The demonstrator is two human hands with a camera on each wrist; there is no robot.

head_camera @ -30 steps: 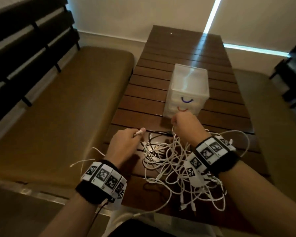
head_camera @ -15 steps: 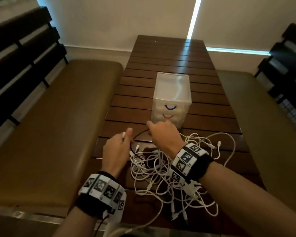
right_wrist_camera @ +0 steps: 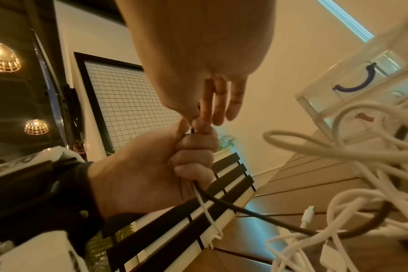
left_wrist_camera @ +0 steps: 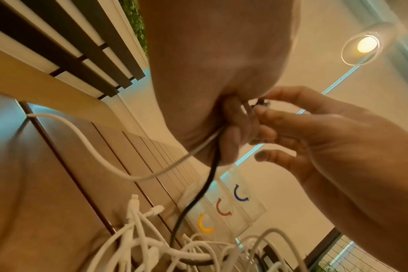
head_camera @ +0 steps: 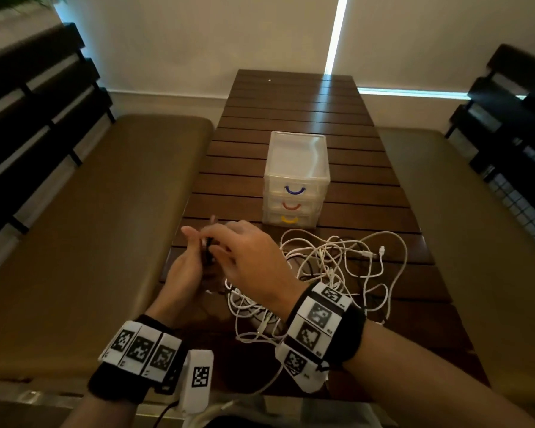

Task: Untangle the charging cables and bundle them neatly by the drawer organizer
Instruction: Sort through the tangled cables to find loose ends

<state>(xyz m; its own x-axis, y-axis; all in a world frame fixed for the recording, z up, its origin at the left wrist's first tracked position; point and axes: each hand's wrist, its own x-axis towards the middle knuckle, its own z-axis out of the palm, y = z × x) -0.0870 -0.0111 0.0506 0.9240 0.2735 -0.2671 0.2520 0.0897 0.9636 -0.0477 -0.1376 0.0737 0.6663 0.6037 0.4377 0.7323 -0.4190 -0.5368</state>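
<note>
2 cables (right_wrist_camera: 199,191) in left hand (right_wrist_camera: 140,165) | right hand (head_camera: 247,254) pinching black end

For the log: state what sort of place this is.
Probably a café or restaurant booth, or a home dining nook: a slatted wooden table between two padded benches, woven pendant lamps, and blinds over the window.

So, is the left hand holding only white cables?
No, the left hand grips a black cable together with a thin white cable, both hanging out below its curled fingers.
</note>
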